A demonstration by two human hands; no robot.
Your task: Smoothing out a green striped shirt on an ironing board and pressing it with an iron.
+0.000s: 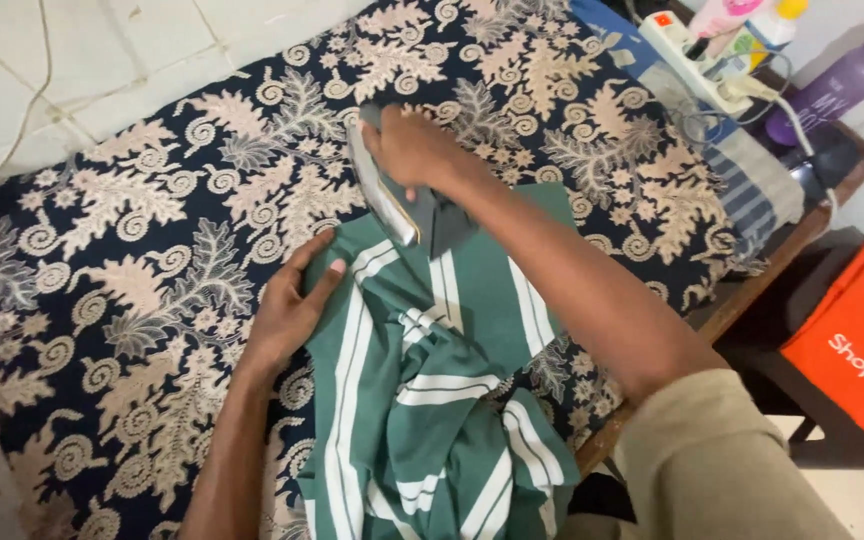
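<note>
A dark blue cloth patterned with cream leaves and scrolls covers nearly the whole desk, presumably laid as padding so heat and pressure have something soft beneath them. On it, spreading out from under both sets of fingers and bunching toward the near edge, lies a green garment with white stripes; only the part beside the fingers is flattened, the rest hangs in folds off the desk's front.

The right hand reaches forward with the arm stretched long across the garment, its fingers wrapped closed round the handle of an iron. The iron looks tipped up on its side, the metal sole facing left, though from this angle I can't be sure how much of it touches the fabric. It sits just past the garment's far edge.

The left hand lies palm down, fingers spread flat and gripping nothing, pressing the garment's left edge against the cloth just short of the iron, likely to keep the fabric taut and still.

Far beyond the right fingers, at the desk's corner, sit a white power strip, a purple bottle and smaller bottles.
</note>
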